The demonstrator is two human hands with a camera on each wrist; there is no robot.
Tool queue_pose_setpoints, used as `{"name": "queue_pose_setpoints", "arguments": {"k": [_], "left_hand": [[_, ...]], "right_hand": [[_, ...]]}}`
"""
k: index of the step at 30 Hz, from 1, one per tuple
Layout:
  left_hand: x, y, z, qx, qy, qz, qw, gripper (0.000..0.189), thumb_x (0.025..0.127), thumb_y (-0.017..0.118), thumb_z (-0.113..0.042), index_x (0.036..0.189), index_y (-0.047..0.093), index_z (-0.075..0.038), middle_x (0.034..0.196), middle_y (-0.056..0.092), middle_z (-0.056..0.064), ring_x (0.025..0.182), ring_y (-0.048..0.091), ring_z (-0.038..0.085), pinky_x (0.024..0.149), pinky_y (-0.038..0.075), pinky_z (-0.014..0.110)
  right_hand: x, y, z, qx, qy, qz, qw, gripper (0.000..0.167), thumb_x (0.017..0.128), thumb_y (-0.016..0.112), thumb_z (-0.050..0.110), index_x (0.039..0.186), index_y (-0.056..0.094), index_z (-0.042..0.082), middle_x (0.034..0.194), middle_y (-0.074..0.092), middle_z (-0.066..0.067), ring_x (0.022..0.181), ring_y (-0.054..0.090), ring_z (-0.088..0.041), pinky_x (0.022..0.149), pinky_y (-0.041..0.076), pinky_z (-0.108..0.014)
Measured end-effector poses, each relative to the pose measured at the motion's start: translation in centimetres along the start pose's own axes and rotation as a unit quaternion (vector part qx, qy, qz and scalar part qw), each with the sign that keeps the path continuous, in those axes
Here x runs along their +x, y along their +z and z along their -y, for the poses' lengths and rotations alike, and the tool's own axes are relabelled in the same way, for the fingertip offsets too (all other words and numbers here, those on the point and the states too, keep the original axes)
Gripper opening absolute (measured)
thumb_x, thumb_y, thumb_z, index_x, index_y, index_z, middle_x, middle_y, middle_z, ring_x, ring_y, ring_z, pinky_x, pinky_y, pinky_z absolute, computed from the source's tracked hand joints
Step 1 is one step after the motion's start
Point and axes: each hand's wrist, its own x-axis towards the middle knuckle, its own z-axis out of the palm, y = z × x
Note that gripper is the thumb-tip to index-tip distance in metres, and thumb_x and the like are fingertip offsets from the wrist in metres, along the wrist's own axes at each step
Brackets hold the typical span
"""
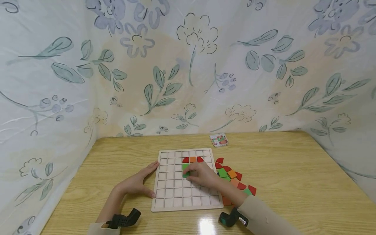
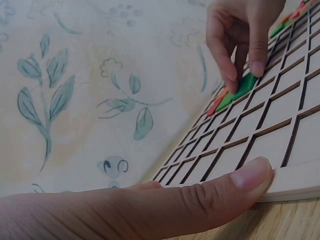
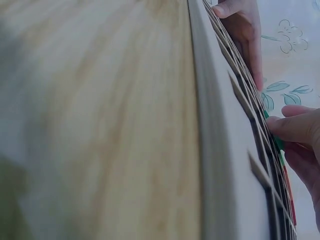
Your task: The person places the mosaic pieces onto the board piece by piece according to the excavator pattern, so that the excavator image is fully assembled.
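Note:
A pale wooden grid board [image 1: 176, 192] lies flat on the table. Its top rows hold red and orange pieces [image 1: 192, 159] with green ones below. My left hand [image 1: 148, 180] lies flat against the board's left edge with straight fingers, and its thumb [image 2: 200, 196] presses the rim [image 2: 295, 187]. My right hand [image 1: 191, 174] reaches over the board. Its curled fingertips [image 2: 257, 67] pinch a green piece [image 2: 242, 87] that sits tilted over a cell near the other green ones. In the right wrist view the board's edge [image 3: 215, 125] fills the frame, with only a sliver of the green piece [image 3: 278, 144] showing.
A heap of loose red, green and orange pieces [image 1: 233, 178] lies just right of the board. A small pattern card [image 1: 219, 140] lies behind it near the back wall. Floral cloth walls [image 1: 188, 65] close in the wooden table [image 1: 293, 169] on three sides.

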Motion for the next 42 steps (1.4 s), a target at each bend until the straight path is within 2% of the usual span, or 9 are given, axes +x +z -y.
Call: {"name": "queue_pose_setpoints", "arguments": {"k": [9,16,25,32,35,39,42], "left_hand": [[0.1,0.1,0.2,-0.002,-0.005,-0.001,1.0,0.112,0.063,0.083,-0.036,0.149,0.014,-0.011,0.155,0.005,0.014,0.14,0.001,0.039,0.107,0.01,0.061],[0.2,0.1,0.3,-0.002,-0.005,0.002,1.0,0.112,0.064,0.082,-0.037,0.149,0.014,-0.011,0.155,0.004,0.014,0.14,0.001,0.039,0.107,0.01,0.062],[0.0,0.1,0.2,0.003,-0.002,0.001,1.0,0.112,0.064,0.083,-0.034,0.149,0.014,-0.011,0.154,0.006,0.015,0.139,0.003,0.041,0.105,0.012,0.063],[0.1,0.1,0.2,0.007,-0.009,0.0,0.9999,0.112,0.063,0.083,-0.035,0.149,0.015,-0.012,0.155,0.006,0.015,0.139,0.003,0.041,0.106,0.012,0.062],[0.2,0.1,0.3,0.007,-0.011,0.0,0.9999,0.113,0.063,0.082,-0.037,0.149,0.014,-0.012,0.155,0.005,0.014,0.14,0.002,0.039,0.106,0.011,0.061],[0.3,0.0,0.5,0.006,-0.011,-0.001,0.9999,0.113,0.063,0.082,-0.039,0.149,0.014,-0.012,0.155,0.005,0.012,0.14,0.001,0.038,0.107,0.01,0.061],[0.4,-0.1,0.6,0.008,-0.01,-0.003,0.9999,0.113,0.062,0.082,-0.04,0.149,0.014,-0.013,0.155,0.005,0.012,0.14,0.001,0.037,0.107,0.01,0.06]], "right_hand": [[0.0,0.1,0.0,-0.024,-0.013,0.008,0.9996,0.017,0.081,0.07,0.008,0.098,0.07,0.01,0.097,0.069,0.003,0.093,0.06,-0.007,0.084,0.049,-0.023],[-0.3,0.1,-0.1,-0.019,-0.03,0.0,0.9994,0.016,0.081,0.07,0.007,0.097,0.07,0.011,0.095,0.069,0.003,0.092,0.06,-0.008,0.083,0.049,-0.024],[-0.5,0.0,-0.3,-0.018,-0.009,-0.015,0.9997,0.016,0.081,0.069,0.006,0.095,0.071,0.012,0.095,0.069,0.005,0.092,0.06,-0.007,0.083,0.049,-0.024],[-0.8,-0.2,-0.6,-0.003,-0.012,-0.025,0.9996,0.015,0.082,0.069,0.008,0.096,0.071,0.012,0.095,0.07,0.004,0.092,0.061,-0.007,0.082,0.049,-0.023],[-1.3,-0.7,-0.9,0.03,0.008,-0.042,0.9986,0.015,0.082,0.069,0.009,0.097,0.071,0.011,0.095,0.07,0.002,0.092,0.063,-0.011,0.082,0.051,-0.025],[-2.2,-2.0,-1.4,0.092,0.077,-0.065,0.9906,0.017,0.083,0.068,0.013,0.1,0.07,0.01,0.099,0.069,-0.002,0.097,0.064,-0.018,0.084,0.051,-0.03],[-3.1,-3.2,-1.9,0.116,0.123,-0.083,0.9822,0.02,0.084,0.068,0.016,0.103,0.069,0.01,0.103,0.068,-0.003,0.1,0.062,-0.02,0.086,0.05,-0.032]]}}
